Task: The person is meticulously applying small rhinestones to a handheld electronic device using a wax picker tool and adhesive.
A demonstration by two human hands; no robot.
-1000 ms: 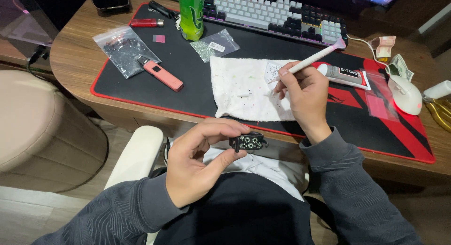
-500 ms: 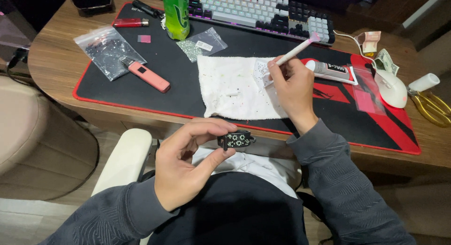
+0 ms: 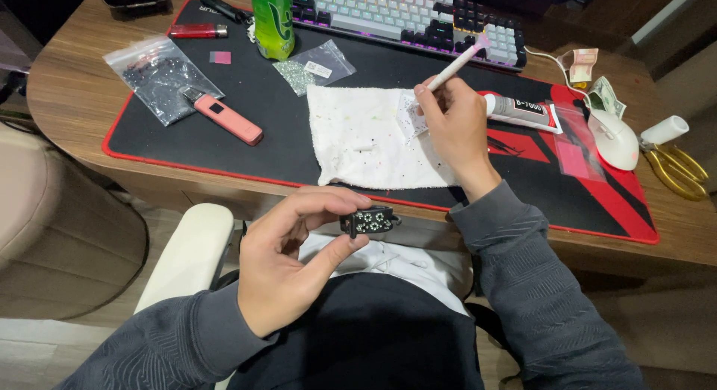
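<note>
left hand (image 3: pixel 287 267) below the surface (image 3: pixel 75 106) edge, grip pinching a small black studded piece (image 3: pixel 370 222) between thumb and fingers, above the lap. right hand (image 3: pixel 455 132) resting on the white cloth (image 3: pixel 358 136), grip closed around a white pen (image 3: pixel 455 63) angled toward the keyboard (image 3: pixel 388 13). right of the cloth: glue tube (image 3: pixel 523 112), mouse (image 3: pixel 614 140). left of the cloth: pink device (image 3: pixel 224 117), bag (image 3: pixel 157 76).

Keyboard (image 3: pixel 418 13), green bottle (image 3: pixel 272 20), pink lighter (image 3: pixel 222 116), white mouse (image 3: pixel 615 139), gold scissors (image 3: pixel 678 168).
</note>
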